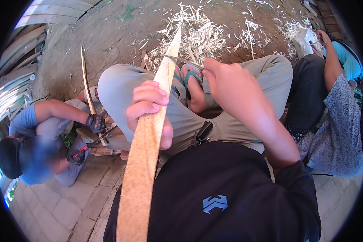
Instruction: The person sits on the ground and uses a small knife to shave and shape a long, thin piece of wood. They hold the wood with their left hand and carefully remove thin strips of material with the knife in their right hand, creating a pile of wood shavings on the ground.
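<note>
A long, flat strip of pale wood (140, 181) with a pointed far end slants up from the lower edge, past my chest, to above my knees. My left hand (144, 105) is closed around its middle, fingers over one side. In my right hand (226, 78) is a knife, its handle mostly hidden by my fist. The thin knife blade (185, 61) points left, its tip end lying across the strip just below the point.
Wood shavings (197, 38) lie heaped on the dirt beyond my sandalled feet. At left, a gloved person (52, 133) holds a curved wood strip (86, 86) and a red-handled tool (84, 148). Another person (334, 88) sits close on my right. Stacked boards (18, 60) stand far left.
</note>
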Demonstrator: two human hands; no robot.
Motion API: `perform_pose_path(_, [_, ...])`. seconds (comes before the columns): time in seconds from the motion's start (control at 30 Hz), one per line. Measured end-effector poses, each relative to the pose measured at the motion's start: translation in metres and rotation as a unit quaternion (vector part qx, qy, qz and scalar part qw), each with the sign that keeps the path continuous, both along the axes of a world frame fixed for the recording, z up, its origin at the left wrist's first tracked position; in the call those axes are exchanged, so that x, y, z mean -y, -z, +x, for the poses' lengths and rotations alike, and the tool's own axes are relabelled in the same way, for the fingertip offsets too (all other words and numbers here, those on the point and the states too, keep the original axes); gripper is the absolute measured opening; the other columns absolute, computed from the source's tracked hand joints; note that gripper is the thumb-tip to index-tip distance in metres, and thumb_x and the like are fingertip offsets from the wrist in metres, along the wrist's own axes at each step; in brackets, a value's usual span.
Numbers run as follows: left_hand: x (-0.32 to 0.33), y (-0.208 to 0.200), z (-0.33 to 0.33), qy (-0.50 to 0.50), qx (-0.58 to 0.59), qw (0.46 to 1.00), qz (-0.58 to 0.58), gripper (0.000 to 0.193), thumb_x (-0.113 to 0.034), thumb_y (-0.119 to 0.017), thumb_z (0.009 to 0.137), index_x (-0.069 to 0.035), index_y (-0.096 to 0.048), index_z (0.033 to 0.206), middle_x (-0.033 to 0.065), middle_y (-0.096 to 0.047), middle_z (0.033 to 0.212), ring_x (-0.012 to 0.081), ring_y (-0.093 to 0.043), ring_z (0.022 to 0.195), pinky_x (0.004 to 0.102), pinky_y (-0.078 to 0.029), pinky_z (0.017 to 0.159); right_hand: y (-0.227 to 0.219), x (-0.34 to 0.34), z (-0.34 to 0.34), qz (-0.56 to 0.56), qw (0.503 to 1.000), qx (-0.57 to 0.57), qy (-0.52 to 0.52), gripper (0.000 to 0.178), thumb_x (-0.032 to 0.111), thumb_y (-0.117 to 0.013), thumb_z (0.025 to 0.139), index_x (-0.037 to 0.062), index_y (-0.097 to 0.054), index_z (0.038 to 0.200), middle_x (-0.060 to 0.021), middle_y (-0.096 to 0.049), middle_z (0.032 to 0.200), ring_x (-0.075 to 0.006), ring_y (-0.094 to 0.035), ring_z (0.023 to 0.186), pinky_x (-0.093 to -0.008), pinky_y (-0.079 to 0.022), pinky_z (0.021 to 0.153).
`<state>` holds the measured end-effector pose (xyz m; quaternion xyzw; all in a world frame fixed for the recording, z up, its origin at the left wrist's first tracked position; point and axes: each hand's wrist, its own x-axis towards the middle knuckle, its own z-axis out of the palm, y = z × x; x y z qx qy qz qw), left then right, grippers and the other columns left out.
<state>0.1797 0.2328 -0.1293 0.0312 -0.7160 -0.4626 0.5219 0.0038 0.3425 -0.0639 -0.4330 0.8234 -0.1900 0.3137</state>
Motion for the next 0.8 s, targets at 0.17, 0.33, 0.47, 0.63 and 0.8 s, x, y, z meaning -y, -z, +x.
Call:
perform_pose_path(0.17, [0.000, 0.000, -0.001, -0.006, -0.004, 1.000, 0.009, 0.043, -0.040, -0.063, 0.086, -0.009, -0.045, 0.109, 0.0127, -0.057, 0.093, 0.0272, -0.055, 0.089, 0.0505, -0.043, 0.092, 0.011, 0.005, 0.010, -0.013, 1.000, -0.016, 0.010, 0.011, 0.009, -0.066, 0.091, 0.0016, -0.065, 0.099, -0.0249, -0.071, 0.078, -0.0450, -0.072, 0.080, -0.0522, -0.058, 0.069])
perform_pose_path(0.33, [0.003, -0.006, -0.002, 0.036, 0.034, 0.999, -0.021, 0.042, -0.040, -0.063, 0.086, -0.009, -0.045, 0.108, 0.0129, -0.056, 0.093, 0.0277, -0.054, 0.090, 0.0511, -0.043, 0.093, 0.005, 0.003, 0.015, -0.024, 0.999, -0.025, 0.006, 0.014, 0.017, -0.063, 0.096, 0.0052, -0.067, 0.104, -0.0237, -0.072, 0.080, -0.0435, -0.073, 0.081, -0.0522, -0.058, 0.070])
perform_pose_path(0.47, [-0.001, -0.001, -0.004, -0.003, -0.003, 1.000, 0.009, 0.042, -0.040, -0.063, 0.086, -0.008, -0.046, 0.107, 0.0122, -0.057, 0.092, 0.0271, -0.055, 0.088, 0.0513, -0.044, 0.093, 0.005, 0.004, 0.018, -0.005, 1.000, -0.015, 0.000, 0.015, 0.017, -0.063, 0.096, 0.0058, -0.067, 0.105, -0.0229, -0.073, 0.083, -0.0415, -0.073, 0.084, -0.0520, -0.058, 0.074])
perform_pose_path(0.63, [-0.002, 0.003, 0.004, -0.010, -0.003, 1.000, 0.014, 0.041, -0.039, -0.063, 0.086, -0.008, -0.045, 0.107, 0.0129, -0.056, 0.093, 0.0276, -0.055, 0.091, 0.0520, -0.043, 0.095, 0.003, 0.004, 0.022, 0.017, 1.000, 0.000, 0.001, 0.017, 0.010, -0.062, 0.091, 0.0065, -0.066, 0.107, -0.0222, -0.073, 0.086, -0.0404, -0.074, 0.086, -0.0514, -0.058, 0.075])
perform_pose_path(0.8, [-0.002, -0.001, -0.001, 0.011, 0.005, 1.000, 0.010, 0.042, -0.038, -0.063, 0.086, -0.008, -0.045, 0.108, 0.0131, -0.056, 0.093, 0.0280, -0.055, 0.092, 0.0524, -0.042, 0.096, -0.009, 0.000, 0.023, 0.027, 0.999, -0.005, 0.017, 0.018, 0.006, -0.060, 0.089, 0.0076, -0.066, 0.107, -0.0207, -0.074, 0.087, -0.0405, -0.074, 0.085, -0.0501, -0.059, 0.075])
